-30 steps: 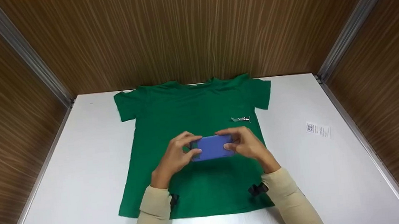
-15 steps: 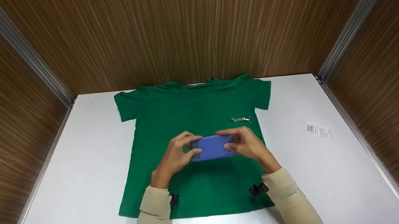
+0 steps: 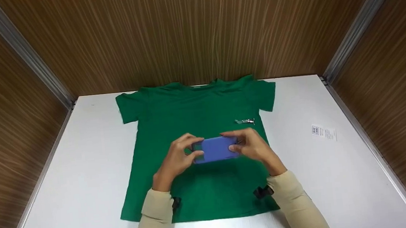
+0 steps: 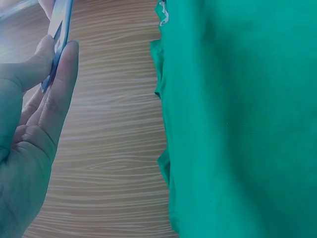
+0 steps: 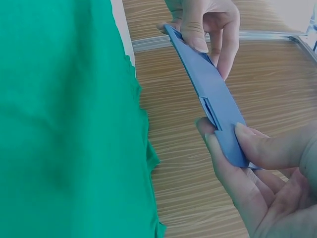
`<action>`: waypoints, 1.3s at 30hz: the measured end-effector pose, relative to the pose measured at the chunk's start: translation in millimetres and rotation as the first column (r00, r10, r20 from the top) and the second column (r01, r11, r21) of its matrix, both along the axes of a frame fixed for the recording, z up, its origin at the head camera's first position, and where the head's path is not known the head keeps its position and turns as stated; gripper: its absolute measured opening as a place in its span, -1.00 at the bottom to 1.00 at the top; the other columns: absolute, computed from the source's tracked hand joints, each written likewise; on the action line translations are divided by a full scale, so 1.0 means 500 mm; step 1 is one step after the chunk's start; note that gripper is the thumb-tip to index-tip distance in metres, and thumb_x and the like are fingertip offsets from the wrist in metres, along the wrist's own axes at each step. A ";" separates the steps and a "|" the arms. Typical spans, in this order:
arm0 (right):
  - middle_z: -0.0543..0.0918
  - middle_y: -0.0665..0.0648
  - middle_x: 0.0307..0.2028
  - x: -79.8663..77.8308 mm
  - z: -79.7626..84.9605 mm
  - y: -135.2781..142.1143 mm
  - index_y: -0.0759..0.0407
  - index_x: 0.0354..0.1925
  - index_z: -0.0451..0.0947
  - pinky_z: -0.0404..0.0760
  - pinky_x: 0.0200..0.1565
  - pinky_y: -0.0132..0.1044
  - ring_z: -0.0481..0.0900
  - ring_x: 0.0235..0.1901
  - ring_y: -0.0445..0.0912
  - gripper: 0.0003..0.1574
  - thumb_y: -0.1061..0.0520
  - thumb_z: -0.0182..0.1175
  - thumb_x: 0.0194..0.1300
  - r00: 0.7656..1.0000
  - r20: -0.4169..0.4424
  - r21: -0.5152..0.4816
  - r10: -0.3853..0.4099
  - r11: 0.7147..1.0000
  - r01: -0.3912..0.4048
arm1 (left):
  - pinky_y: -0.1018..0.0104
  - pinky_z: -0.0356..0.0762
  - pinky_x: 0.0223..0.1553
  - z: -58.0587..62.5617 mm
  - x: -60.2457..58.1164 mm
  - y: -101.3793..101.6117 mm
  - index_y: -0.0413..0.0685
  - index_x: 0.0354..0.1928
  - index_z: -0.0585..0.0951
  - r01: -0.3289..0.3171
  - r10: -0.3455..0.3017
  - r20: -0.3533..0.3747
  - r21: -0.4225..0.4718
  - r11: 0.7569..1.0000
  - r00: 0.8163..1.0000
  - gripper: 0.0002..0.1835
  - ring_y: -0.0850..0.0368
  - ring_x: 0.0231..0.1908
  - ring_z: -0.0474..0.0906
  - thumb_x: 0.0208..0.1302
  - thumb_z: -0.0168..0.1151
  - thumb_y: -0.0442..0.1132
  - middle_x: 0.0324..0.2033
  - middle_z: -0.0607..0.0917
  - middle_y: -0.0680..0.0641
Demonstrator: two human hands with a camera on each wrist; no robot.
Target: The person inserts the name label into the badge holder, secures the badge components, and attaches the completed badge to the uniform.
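Note:
A flat blue card holder (image 3: 217, 149) is held lengthwise between both hands, above the lower middle of a green T-shirt (image 3: 199, 118). My left hand (image 3: 178, 157) pinches its left end between thumb and fingers. At the right end, my right hand (image 3: 252, 145) grips it the same way. A narrow slot shows along one long edge of the holder (image 5: 218, 89) in the right wrist view. Its left end looks dark green in the head view, beside the left thumb. A small shiny strap clip (image 3: 245, 121) lies on the right chest of the shirt.
A white printed card (image 3: 324, 133) lies on the white table (image 3: 81, 170), right of the shirt. Wood-grain panels (image 3: 195, 32) enclose the back and both sides, with metal strips at the corners.
My left fingers have shifted very slightly left and my right fingertips slightly right along the holder. The shirt, clip and printed card have stayed put.

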State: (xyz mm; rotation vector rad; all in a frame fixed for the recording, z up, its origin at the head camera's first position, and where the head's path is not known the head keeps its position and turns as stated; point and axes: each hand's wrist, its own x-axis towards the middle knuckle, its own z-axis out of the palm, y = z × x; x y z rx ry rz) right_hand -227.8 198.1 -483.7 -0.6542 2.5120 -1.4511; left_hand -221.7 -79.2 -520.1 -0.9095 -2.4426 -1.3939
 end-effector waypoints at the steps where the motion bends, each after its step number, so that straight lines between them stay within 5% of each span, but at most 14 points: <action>1: 0.66 0.40 0.20 0.000 0.001 0.000 0.25 0.29 0.60 0.78 -0.07 0.01 0.76 -0.05 0.16 -0.48 0.41 0.23 0.39 1.000 0.000 0.003 -0.004 1.000 0.004 | 0.08 0.70 -0.14 0.000 -0.001 -0.001 -0.14 0.16 0.71 0.000 0.000 -0.001 0.002 1.000 1.000 -0.64 0.07 -0.20 0.60 0.34 0.40 -0.27 -0.09 0.70 -0.15; 17: 0.69 0.39 0.10 0.002 0.009 0.027 0.21 0.15 0.69 0.77 -0.15 -0.08 0.73 -0.12 0.13 -0.60 0.38 0.26 0.38 0.997 0.019 0.018 -0.076 0.997 0.076 | 0.03 0.68 -0.16 -0.003 -0.005 -0.029 -0.15 0.12 0.72 -0.064 0.064 -0.028 -0.001 0.998 0.998 -0.64 -0.06 -0.22 0.63 0.28 0.43 -0.37 -0.11 0.70 -0.19; 39: 0.65 0.41 0.16 -0.019 0.000 0.069 0.25 0.17 0.65 0.74 -0.01 0.10 0.67 -0.04 0.20 -0.57 0.43 0.19 0.38 0.990 0.046 0.053 -0.131 0.990 0.128 | -0.05 0.67 -0.13 -0.002 -0.014 -0.065 -0.14 0.11 0.73 -0.146 0.146 0.002 0.024 0.989 0.989 -0.65 -0.03 -0.22 0.62 0.28 0.44 -0.34 -0.09 0.72 -0.17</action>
